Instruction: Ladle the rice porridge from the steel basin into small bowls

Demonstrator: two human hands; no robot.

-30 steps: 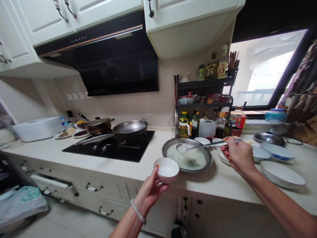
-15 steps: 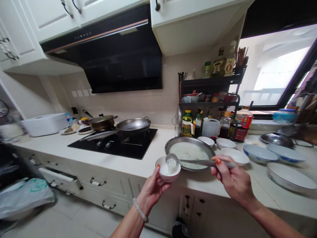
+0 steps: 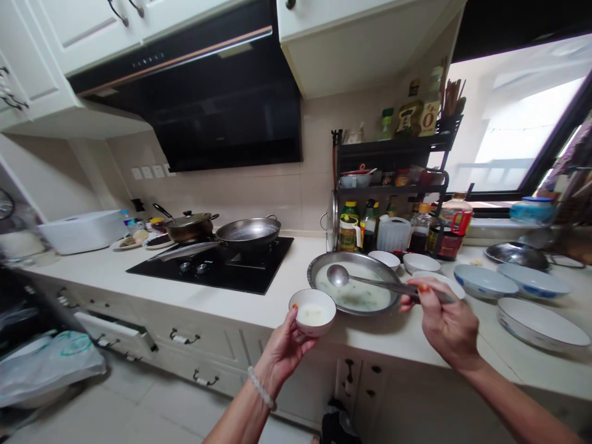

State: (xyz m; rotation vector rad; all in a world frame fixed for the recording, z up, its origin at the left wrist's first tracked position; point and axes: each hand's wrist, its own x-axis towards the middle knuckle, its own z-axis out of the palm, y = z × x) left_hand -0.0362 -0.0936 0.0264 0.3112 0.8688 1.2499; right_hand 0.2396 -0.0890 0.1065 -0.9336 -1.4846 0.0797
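Observation:
My left hand [image 3: 283, 350] is closed round a small white bowl [image 3: 319, 327], thumb over its rim, held just off the counter's front edge. A little pale food lies in the bottom of that bowl. With my right hand [image 3: 446, 320] I grip the handle of a metal ladle [image 3: 338, 275], whose head is over the steel basin [image 3: 316, 269]. The basin stands on the counter and contains a milky white soup [image 3: 365, 299] with some green bits. Whether the ladle's head touches the soup I cannot tell.
Several white bowls [image 3: 422, 264] and blue-patterned bowls [image 3: 485, 282] stand to the right. A black rack [image 3: 391, 148] with bottles rises behind the basin. On the left, a wok [image 3: 248, 231] and a lidded pan [image 3: 189, 227] sit on the black cooktop [image 3: 252, 277].
The ladle has moved from over the small bowl to over the basin, with my right hand shifting right. My left hand keeps the bowl in nearly the same place.

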